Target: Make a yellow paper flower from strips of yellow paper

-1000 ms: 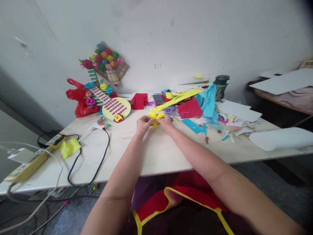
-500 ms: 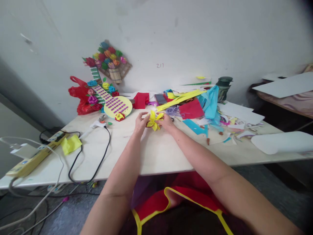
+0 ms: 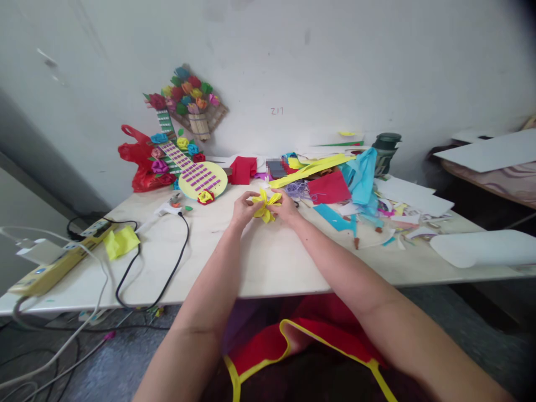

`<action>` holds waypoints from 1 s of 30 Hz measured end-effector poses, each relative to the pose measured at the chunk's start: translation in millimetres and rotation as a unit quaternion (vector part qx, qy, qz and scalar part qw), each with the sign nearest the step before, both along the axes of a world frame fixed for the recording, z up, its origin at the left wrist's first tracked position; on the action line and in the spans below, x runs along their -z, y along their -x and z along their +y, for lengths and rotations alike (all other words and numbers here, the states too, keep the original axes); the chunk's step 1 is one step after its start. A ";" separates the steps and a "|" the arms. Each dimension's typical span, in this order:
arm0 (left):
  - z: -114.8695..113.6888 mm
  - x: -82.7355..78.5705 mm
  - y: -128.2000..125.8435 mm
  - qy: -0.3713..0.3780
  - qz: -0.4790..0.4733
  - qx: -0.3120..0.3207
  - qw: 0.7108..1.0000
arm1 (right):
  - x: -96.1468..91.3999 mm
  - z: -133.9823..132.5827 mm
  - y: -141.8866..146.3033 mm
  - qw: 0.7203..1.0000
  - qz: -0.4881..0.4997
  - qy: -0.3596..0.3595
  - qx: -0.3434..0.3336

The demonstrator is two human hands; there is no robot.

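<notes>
A yellow paper flower [image 3: 265, 207] with several pointed petals is held above the white table [image 3: 268, 268], facing up toward me. My left hand [image 3: 245, 209] grips it from the left, fingers closed on its edge. From the right, my right hand [image 3: 286, 207] pinches its petals. The underside of the flower and some fingertips are hidden. Just beyond my hands lie a long yellow paper strip [image 3: 312, 170] and a red sheet [image 3: 329, 188].
A glue gun [image 3: 168, 208] with a black cord lies left, near a yellow power strip [image 3: 62, 259] and a yellow paper piece [image 3: 121, 242]. A flower-decorated guitar shape [image 3: 203, 181] leans by a red bag [image 3: 144, 162]. Blue paper [image 3: 363, 176], scraps and a dark jar [image 3: 386, 151] stand right.
The flower stays between both hands, its petals slightly turned and more level. My left fingers have shifted a little on it. The view has tilted slightly.
</notes>
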State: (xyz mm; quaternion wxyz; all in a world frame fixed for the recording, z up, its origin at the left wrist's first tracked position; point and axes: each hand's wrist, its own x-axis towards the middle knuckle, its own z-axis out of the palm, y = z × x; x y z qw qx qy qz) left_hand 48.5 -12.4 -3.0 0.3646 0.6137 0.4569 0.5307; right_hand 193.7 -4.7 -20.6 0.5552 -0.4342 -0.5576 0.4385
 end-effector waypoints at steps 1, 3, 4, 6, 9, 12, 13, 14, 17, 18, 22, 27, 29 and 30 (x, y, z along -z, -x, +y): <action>-0.6 -0.3 0.0 -0.005 0.000 0.008 1.000 | 0.1 0.5 -0.4 1.000 0.001 -0.002 -0.001; -1.6 -1.4 0.0 0.002 -0.020 0.029 0.999 | 0.4 2.0 -1.3 1.000 0.005 -0.005 -0.002; -1.8 -2.2 0.2 0.012 -0.038 0.034 0.999 | 0.7 2.8 -1.7 1.000 0.008 -0.004 -0.002; -1.0 -3.9 1.8 0.029 -0.081 0.014 0.996 | 1.3 4.2 -2.3 1.000 0.011 0.000 -0.003; 2.6 -5.3 7.1 0.033 -0.126 -0.044 0.991 | 1.7 4.1 -3.4 1.000 0.016 0.000 -0.015; 6.7 -4.2 13.2 0.025 -0.145 -0.090 0.985 | 0.7 2.0 -4.7 0.998 0.032 -0.006 -0.044; 7.8 -3.4 14.8 0.029 -0.147 -0.093 0.984 | 0.1 1.3 -5.2 0.998 0.039 -0.005 -0.055; 8.8 -2.4 16.0 0.038 -0.149 -0.087 0.984 | -0.5 0.9 -5.7 0.997 0.047 -0.003 -0.064; 10.4 0.5 17.5 0.085 -0.158 -0.027 0.983 | -2.1 0.3 -6.6 0.994 0.072 0.001 -0.084; 10.5 1.1 17.4 0.098 -0.165 -0.001 0.981 | -2.4 0.3 -6.8 0.993 0.079 0.001 -0.089; 9.3 2.1 15.8 0.119 -0.178 0.080 0.973 | -1.9 1.0 -6.8 0.991 0.093 0.002 -0.100; 7.3 3.4 14.7 0.124 -0.166 0.122 0.971 | 2.3 3.7 -6.7 0.989 0.096 0.002 -0.113; 6.6 4.0 14.6 0.124 -0.155 0.128 0.972 | 3.5 4.3 -6.7 0.988 0.095 0.002 -0.119; 6.2 4.2 14.6 0.124 -0.152 0.129 0.972 | 3.7 4.3 -6.7 0.988 0.093 0.003 -0.121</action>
